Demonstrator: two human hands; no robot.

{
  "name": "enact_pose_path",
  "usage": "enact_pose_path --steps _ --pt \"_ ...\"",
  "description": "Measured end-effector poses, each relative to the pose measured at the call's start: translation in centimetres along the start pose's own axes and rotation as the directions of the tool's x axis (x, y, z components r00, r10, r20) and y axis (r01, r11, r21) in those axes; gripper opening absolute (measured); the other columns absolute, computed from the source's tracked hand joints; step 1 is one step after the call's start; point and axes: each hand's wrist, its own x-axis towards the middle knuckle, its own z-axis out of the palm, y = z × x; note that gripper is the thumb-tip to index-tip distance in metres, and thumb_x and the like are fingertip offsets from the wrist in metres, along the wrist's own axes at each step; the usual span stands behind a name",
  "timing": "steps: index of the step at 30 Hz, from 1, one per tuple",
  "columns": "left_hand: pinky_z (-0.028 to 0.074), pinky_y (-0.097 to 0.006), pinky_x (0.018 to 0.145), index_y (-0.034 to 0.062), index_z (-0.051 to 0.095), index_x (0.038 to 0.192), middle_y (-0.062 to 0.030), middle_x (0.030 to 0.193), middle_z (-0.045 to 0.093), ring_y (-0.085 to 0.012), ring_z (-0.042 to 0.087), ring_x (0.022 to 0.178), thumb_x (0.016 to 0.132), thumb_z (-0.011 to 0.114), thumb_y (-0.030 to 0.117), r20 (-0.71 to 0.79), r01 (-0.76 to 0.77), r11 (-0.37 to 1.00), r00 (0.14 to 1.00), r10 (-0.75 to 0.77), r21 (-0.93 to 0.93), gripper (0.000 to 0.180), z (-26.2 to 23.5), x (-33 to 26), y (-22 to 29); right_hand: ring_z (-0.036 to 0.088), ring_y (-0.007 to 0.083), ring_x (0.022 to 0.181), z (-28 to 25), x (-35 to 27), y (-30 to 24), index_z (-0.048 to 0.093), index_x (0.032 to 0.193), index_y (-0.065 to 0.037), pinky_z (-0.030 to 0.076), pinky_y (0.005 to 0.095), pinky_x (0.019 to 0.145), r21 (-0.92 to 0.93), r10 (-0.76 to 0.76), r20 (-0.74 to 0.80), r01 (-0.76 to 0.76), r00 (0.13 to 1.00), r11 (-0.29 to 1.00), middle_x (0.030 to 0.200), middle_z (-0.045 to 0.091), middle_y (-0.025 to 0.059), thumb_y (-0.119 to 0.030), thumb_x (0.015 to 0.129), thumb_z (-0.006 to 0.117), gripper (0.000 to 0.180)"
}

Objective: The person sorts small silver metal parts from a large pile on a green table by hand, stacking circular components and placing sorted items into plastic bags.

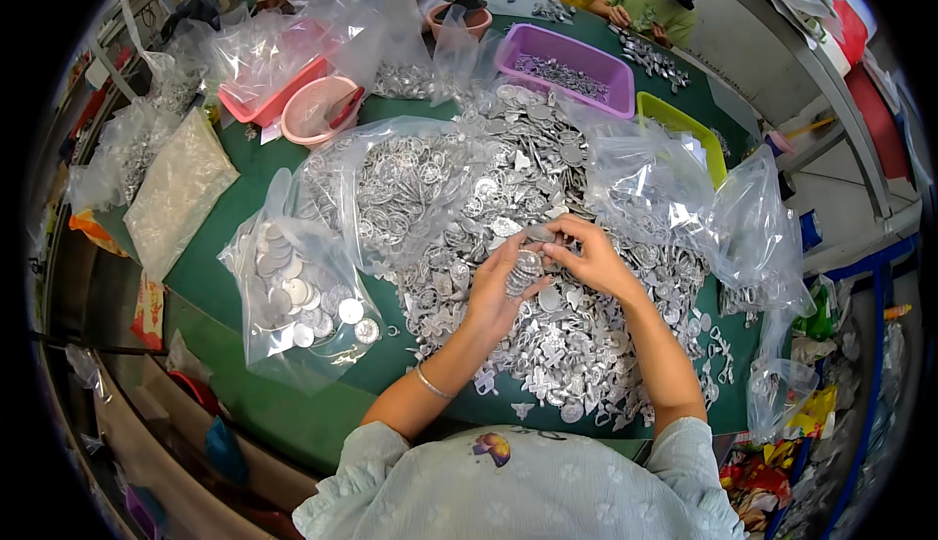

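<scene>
A: From the head view, our left hand (pixel 496 291) cups a small stack of round silver metal discs (pixel 526 271), its grip clenched around them just above the big heap of loose silver metal pieces (pixel 547 335) on the green surface (pixel 225 276).

B: And our right hand (pixel 591 261)?

A: Its fingertips (pixel 555 247) pinch the top of that same stack, so the discs sit between both grips, touching each.

B: What lies beside us?

A: A clear plastic bag of larger silver discs (pixel 298 296) lies to our left, near the wrist with the thin silver bangle (pixel 430 384). A purple plastic tray (pixel 567 69) stands well beyond the heap.
</scene>
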Motion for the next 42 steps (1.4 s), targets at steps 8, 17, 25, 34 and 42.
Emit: enact_pose_path --steps 8,17,25,34,42 --pt "0.042 -0.032 0.072 0.0099 0.055 0.111 -0.0031 0.098 0.058 -0.0159 0.055 0.089 0.086 0.058 0.02 0.044 0.09 0.996 0.995 -0.091 0.021 0.027 -1.3 0.2 0.5 0.055 0.0291 0.088 0.7 5.0 4.5 0.058 0.094 0.001 0.043 0.0366 0.08 -0.272 -0.052 -0.312 -0.036 0.949 0.962 0.096 0.059 0.0156 0.003 0.078 0.052 0.018" --pt "0.042 -0.033 0.074 0.0084 0.054 0.109 -0.0035 0.099 0.057 -0.0155 0.055 0.089 0.085 0.06 0.019 0.013 0.078 0.996 0.997 -0.079 0.036 0.027 -1.4 -0.1 0.5 0.054 0.0337 0.091 -1.1 9.3 9.2 0.061 0.092 -0.001 0.041 0.042 0.08 -0.64 -0.181 -0.464 -0.186 0.867 0.746 0.094 0.06 0.0157 -0.011 0.074 0.065 0.021" --pt "0.043 -0.033 0.073 0.0087 0.055 0.109 -0.0031 0.098 0.057 -0.0145 0.055 0.09 0.085 0.06 0.019 0.045 0.112 0.993 0.993 -0.113 0.029 0.026 -1.5 -0.1 0.3 0.055 0.0319 0.077 -2.0 8.0 7.6 0.061 0.086 0.0 0.043 0.0362 0.069 -0.499 -0.239 -0.584 -0.11 0.776 0.86 0.08 0.057 0.0145 0.001 0.076 0.059 0.011" --pt "0.048 -0.035 0.076 0.0086 0.043 0.127 -0.0046 0.104 0.058 -0.016 0.057 0.094 0.092 0.049 0.031 0.077 0.091 0.996 0.993 -0.089 -0.019 0.041 -1.0 -0.2 0.5 0.055 0.0163 0.072 0.8 1.6 1.7 0.061 0.089 0.0 0.045 0.0289 0.065 0.33 0.155 -0.325 -0.042 0.933 0.943 0.08 0.058 0.0063 -0.005 0.08 0.061 0.01" --pt "0.05 -0.032 0.072 0.0074 0.047 0.122 -0.0065 0.112 0.058 -0.0205 0.058 0.098 0.09 0.049 0.027 0.248 0.138 0.987 0.962 -0.112 -0.087 0.038 -2.2 0.2 0.0 0.052 0.0226 0.075 2.2 2.3 3.4 0.063 0.082 -0.002 0.041 0.0348 0.066 -0.336 -0.042 -0.337 -0.079 0.94 0.939 0.081 0.06 0.0107 -0.015 0.078 0.064 0.014"
